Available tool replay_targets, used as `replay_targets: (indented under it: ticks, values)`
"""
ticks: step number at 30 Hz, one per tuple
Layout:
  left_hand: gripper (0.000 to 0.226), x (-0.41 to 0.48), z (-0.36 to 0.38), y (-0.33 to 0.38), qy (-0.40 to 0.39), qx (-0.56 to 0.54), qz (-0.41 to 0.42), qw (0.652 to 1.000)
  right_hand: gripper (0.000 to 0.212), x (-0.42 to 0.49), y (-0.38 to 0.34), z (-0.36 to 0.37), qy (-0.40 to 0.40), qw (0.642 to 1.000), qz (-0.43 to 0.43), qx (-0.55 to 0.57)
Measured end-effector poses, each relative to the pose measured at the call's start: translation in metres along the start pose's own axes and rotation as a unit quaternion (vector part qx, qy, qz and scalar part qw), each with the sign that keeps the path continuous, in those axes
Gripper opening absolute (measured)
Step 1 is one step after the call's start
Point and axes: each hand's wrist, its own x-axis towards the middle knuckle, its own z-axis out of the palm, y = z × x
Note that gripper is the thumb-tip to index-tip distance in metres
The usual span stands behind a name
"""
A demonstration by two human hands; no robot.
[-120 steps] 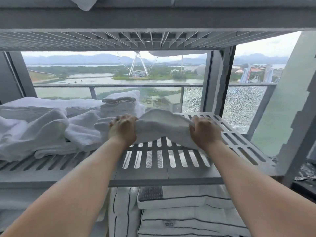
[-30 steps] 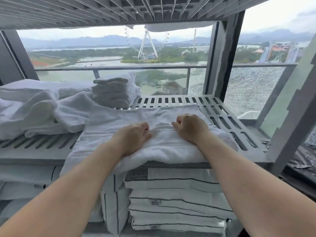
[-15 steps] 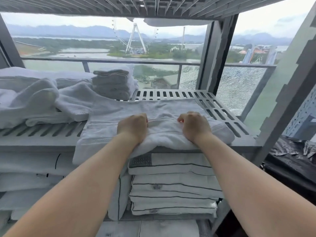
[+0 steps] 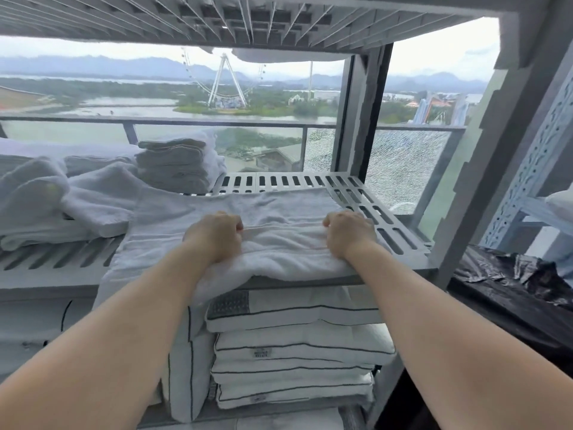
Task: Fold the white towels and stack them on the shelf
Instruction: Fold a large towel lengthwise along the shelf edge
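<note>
1. White towel [image 4: 279, 206]: lies spread over the front right part of the slatted shelf [image 4: 389, 221], its near edge bunched and hanging over the shelf's front lip, lowest at 7 o'clock.
2. Your left hand [image 4: 214, 235]: knuckles up on the towel's near half, fingers [image 4: 236, 225] curled, pinching a raised ridge of cloth.
3. Your right hand [image 4: 347, 232]: at 3 o'clock from the left, well apart from it, fingers curled round the same ridge, which runs taut between your two hands.
4. Folded stack [image 4: 176, 166]: white towels piled square at 11 o'clock from the spread towel, at the back of the shelf.
5. Loose towels [image 4: 46, 197]: an unfolded white heap at 9 o'clock, touching the spread towel's left edge.
6. Pillows [image 4: 294, 336]: white with dark piping, stacked flat on the level below, at 6 o'clock.
7. Black sheet [image 4: 511, 274]: crumpled, beside the shelf at 3 o'clock.
8. Glass panel [image 4: 403, 169]: crazed with cracks, behind the shelf at 1 o'clock.
9. Ferris wheel [image 4: 226, 82]: outdoors, at 12 o'clock.
</note>
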Motion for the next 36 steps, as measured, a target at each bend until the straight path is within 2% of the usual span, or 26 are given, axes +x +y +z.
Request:
replay_targets:
  ticks: [2, 4, 8, 11, 14, 17, 21, 24, 27, 31, 36]
  values:
    - [0.015, 0.011, -0.002, 0.011, -0.04, -0.077, 0.009, 0.996, 0.035, 0.009, 0.005, -0.003, -0.009, 1.0, -0.021, 0.009]
    - [0.011, 0.021, -0.001, 0.027, -0.044, -0.12, 0.026, 0.991, 0.028, 0.017, 0.012, -0.004, -0.022, 0.999, -0.034, 0.023]
    - [0.011, 0.035, 0.011, 0.05, -0.021, -0.086, 0.034, 0.995, 0.016, 0.038, 0.024, -0.007, -0.026, 0.992, -0.058, 0.107]
    - [0.006, 0.036, 0.014, 0.053, 0.042, -0.055, 0.017, 0.997, 0.015, 0.055, 0.026, -0.009, -0.03, 0.988, -0.066, 0.135]
    - [0.009, 0.032, 0.02, 0.052, 0.098, -0.009, 0.018, 0.995, 0.023, 0.065, 0.026, 0.004, -0.057, 0.994, -0.063, 0.072]
    - [0.013, 0.03, 0.028, 0.049, 0.133, 0.002, 0.041, 0.99, 0.03, 0.07, 0.026, 0.016, -0.031, 0.997, -0.053, 0.052]
    - [0.024, 0.027, 0.026, 0.035, 0.138, -0.005, 0.038, 0.99, 0.027, 0.071, 0.023, 0.016, -0.028, 0.998, -0.027, 0.047]
    - [0.026, 0.022, 0.022, 0.016, 0.13, -0.009, 0.03, 0.991, 0.034, 0.068, 0.006, 0.011, -0.032, 0.999, -0.018, -0.014]
    - [0.024, 0.017, 0.015, -0.001, 0.128, 0.004, 0.063, 0.99, 0.036, 0.061, -0.026, 0.009, 0.001, 0.997, -0.068, -0.021]
    - [0.027, 0.005, 0.003, -0.029, 0.145, 0.033, 0.067, 0.987, 0.028, 0.044, -0.087, 0.012, -0.026, 0.976, -0.182, 0.12]
    - [0.027, -0.022, -0.014, -0.076, 0.139, 0.05, 0.074, 0.986, 0.022, 0.032, -0.145, 0.023, -0.024, 0.955, -0.244, 0.169]
